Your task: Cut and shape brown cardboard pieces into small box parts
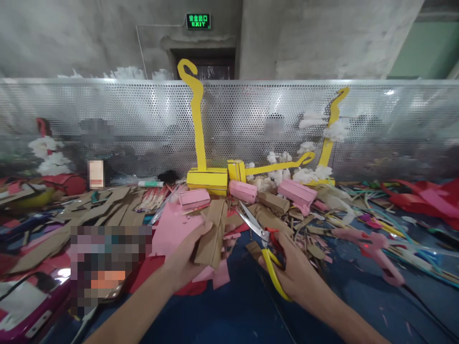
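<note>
Near the middle, my left hand (186, 255) is closed around a folded brown cardboard piece (214, 234), its fingers showing at the right side of the cardboard. My right hand (290, 267) holds scissors (256, 226) with one yellow and one red handle. The blades are apart, pointing up and left, a short way to the right of the cardboard. Behind the cardboard lie pink box shapes (194, 198) and a brown cardboard box (273, 202). A pink sheet (175, 231) lies to the left of the cardboard.
Yellow hooked stands (207, 178) rise behind, before a perforated metal panel (244, 119). A pink glue gun (376, 248) with a cable lies right. Cardboard strips (118, 205) and a blurred-out device (111, 267) are left. Scraps (315, 251) litter the blue tabletop (229, 320).
</note>
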Motion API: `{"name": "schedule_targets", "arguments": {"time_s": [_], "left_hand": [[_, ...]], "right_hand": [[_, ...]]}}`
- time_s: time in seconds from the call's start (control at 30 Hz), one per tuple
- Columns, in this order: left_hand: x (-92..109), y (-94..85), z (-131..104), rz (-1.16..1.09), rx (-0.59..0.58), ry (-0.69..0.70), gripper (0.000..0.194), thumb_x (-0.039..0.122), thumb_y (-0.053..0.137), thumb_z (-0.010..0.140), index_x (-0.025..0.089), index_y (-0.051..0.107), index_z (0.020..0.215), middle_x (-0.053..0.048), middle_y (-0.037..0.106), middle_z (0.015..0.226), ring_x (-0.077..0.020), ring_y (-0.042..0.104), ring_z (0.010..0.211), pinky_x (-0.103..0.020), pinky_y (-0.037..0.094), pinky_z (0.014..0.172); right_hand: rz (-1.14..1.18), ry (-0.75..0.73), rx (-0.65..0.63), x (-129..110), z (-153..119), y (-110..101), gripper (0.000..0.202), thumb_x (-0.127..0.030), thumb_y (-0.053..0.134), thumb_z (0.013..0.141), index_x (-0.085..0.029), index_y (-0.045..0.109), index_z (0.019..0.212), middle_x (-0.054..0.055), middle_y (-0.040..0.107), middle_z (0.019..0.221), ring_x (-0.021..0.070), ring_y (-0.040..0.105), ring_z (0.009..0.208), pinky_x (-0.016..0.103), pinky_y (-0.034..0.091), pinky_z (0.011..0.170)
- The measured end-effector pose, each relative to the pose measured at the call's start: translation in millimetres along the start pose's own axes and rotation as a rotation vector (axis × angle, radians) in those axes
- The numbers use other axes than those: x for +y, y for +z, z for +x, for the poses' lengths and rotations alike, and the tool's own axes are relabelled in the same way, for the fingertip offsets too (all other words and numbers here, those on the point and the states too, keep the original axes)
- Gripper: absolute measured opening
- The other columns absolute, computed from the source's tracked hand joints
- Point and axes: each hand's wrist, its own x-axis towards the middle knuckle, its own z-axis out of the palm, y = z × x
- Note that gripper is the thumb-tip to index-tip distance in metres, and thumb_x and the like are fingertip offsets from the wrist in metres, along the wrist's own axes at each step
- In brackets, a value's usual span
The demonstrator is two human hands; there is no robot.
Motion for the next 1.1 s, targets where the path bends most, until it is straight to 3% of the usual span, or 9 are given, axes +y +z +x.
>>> {"name": "schedule_targets", "arguments": {"time_s": [0.2,0.37,0.57,0.7,0.77,0.93,1.0,1.1], "left_hand": [[-0.7,-6.0,1.9,0.044,0.034,0.065,0.042,0.033,0.056,0.098,0.009,0.062,0.132,-0.02,0.074,0.119,-0.019,0.07,0.068,-0.032,0.057,0.063],[0.0,-4.2,0.4,0.056,0.065,0.021,0.038,0.037,0.061,0.095,0.006,0.068,0.116,-0.014,0.075,0.09,-0.0207,0.07,0.066,-0.032,0.058,0.066],[0.3,-2.1,-1.5,0.018,0.029,0.007,0.048,0.028,0.062,0.093,0.014,0.054,0.138,-0.013,0.075,0.093,-0.0226,0.072,0.071,-0.033,0.057,0.066],[0.2,-1.6,-4.4,0.018,-0.093,-0.002,0.07,0.016,0.06,0.09,0.026,0.033,0.154,-0.015,0.075,0.112,-0.0276,0.075,0.086,-0.037,0.058,0.075],[0.6,-2.6,-4.9,0.012,-0.117,-0.024,0.074,0.016,0.061,0.089,0.025,0.03,0.156,-0.018,0.07,0.127,-0.0289,0.076,0.095,-0.037,0.057,0.082],[0.1,-10.4,-4.1,0.041,-0.267,-0.038,0.058,0.026,0.062,0.095,0.015,0.047,0.149,-0.018,0.061,0.146,-0.0321,0.068,0.121,-0.038,0.048,0.107],[-1.5,-14.7,-4.2,0.052,-0.33,-0.003,0.051,0.031,0.062,0.098,0.014,0.053,0.145,-0.017,0.063,0.143,-0.031,0.067,0.123,-0.038,0.045,0.112],[-4.0,-19.3,-5.9,0.059,-0.333,0.033,0.057,0.037,0.074,0.092,0.013,0.058,0.141,-0.017,0.068,0.136,-0.0294,0.069,0.12,-0.036,0.046,0.111]], "right_hand": [[0.03,0.001,-0.028,-2.4,-1.9,-0.4,0.021,-0.039,0.06,0.094,-0.022,0.049,0.102,0.005,0.059,0.092,0.0215,0.057,0.075,0.033,0.046,0.068],[0.036,0.009,-0.04,-6.2,-1.3,-1.2,0.021,-0.038,0.062,0.093,-0.022,0.051,0.102,0.006,0.059,0.094,0.0225,0.058,0.079,0.034,0.045,0.07],[0.044,0.025,-0.048,-5.5,-1.0,1.6,0.02,-0.037,0.062,0.092,-0.022,0.05,0.099,0.005,0.058,0.091,0.022,0.055,0.077,0.034,0.044,0.07],[0.103,0.047,-0.041,-2.1,-0.7,1.0,0.025,-0.044,0.058,0.094,-0.022,0.049,0.1,0.003,0.057,0.089,0.0208,0.055,0.075,0.034,0.046,0.068],[0.131,0.062,-0.026,-0.9,-0.6,-0.6,0.028,-0.047,0.057,0.096,-0.021,0.049,0.103,0.004,0.059,0.091,0.021,0.057,0.077,0.034,0.047,0.07],[0.189,0.09,-0.019,1.1,-0.9,-0.7,0.034,-0.048,0.058,0.095,-0.02,0.053,0.113,0.006,0.064,0.095,0.0228,0.061,0.083,0.036,0.051,0.076],[0.26,0.112,-0.023,1.8,-1.1,1.4,0.037,-0.048,0.061,0.094,-0.019,0.054,0.116,0.007,0.066,0.098,0.0238,0.063,0.087,0.036,0.052,0.079],[0.467,0.157,-0.085,0.1,-0.9,2.7,0.043,-0.052,0.062,0.093,-0.019,0.057,0.119,0.007,0.069,0.1,0.0232,0.065,0.088,0.033,0.053,0.078]]}}
